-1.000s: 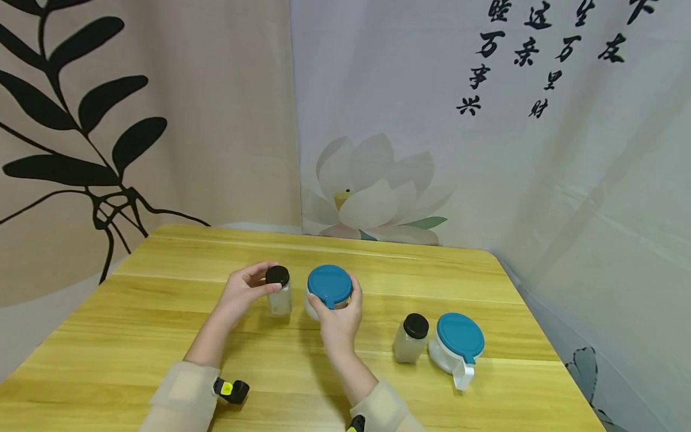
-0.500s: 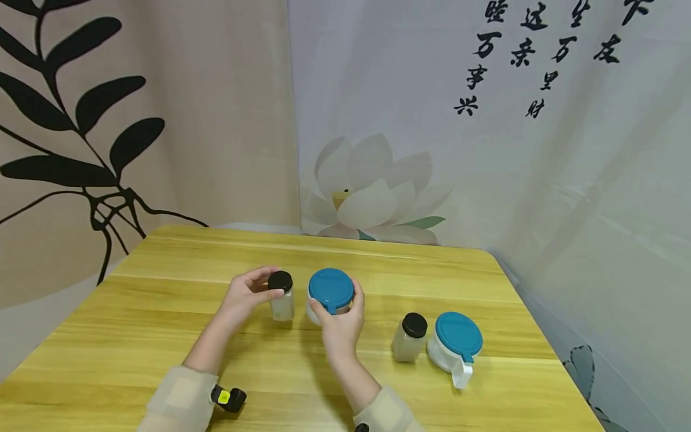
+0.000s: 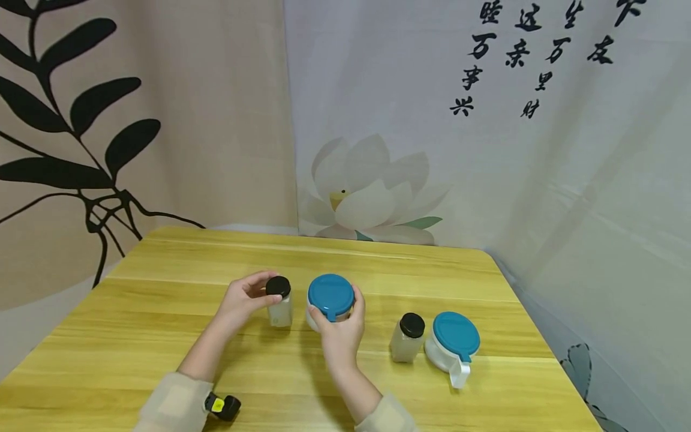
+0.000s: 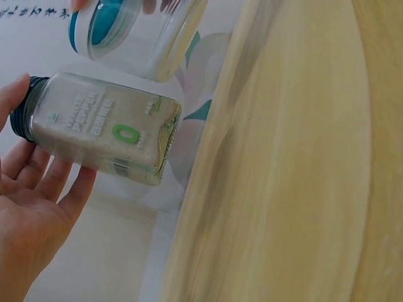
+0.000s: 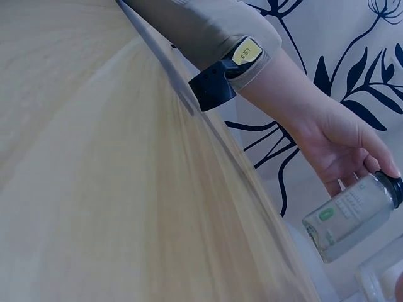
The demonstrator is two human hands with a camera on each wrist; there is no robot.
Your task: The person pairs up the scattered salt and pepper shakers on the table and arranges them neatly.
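Note:
My left hand [image 3: 241, 300] pinches a clear glass seasoning jar [image 3: 279, 314] by its black cap, thumb in front. In the left wrist view this jar [image 4: 94, 119] holds pale powder, bears white lettering with a green mark, and has its base off the table. Beside it, my right hand [image 3: 342, 339] grips a round clear jar with a blue lid [image 3: 330, 293], thumb and fingers on opposite sides. That jar [image 4: 141, 41] also hangs above the tabletop in the left wrist view. A small gap separates the two jars.
On the right of the wooden table [image 3: 162, 336] stand another black-capped jar [image 3: 406, 348] and a blue-lidded jar with a white handle [image 3: 453, 342], close together. A printed cloth [image 3: 367, 120] hangs behind the table's back edge.
Both hands have brought their jars slightly nearer to me, keeping the same grips. The two jars on the right keep their places; the head view has shifted a little.

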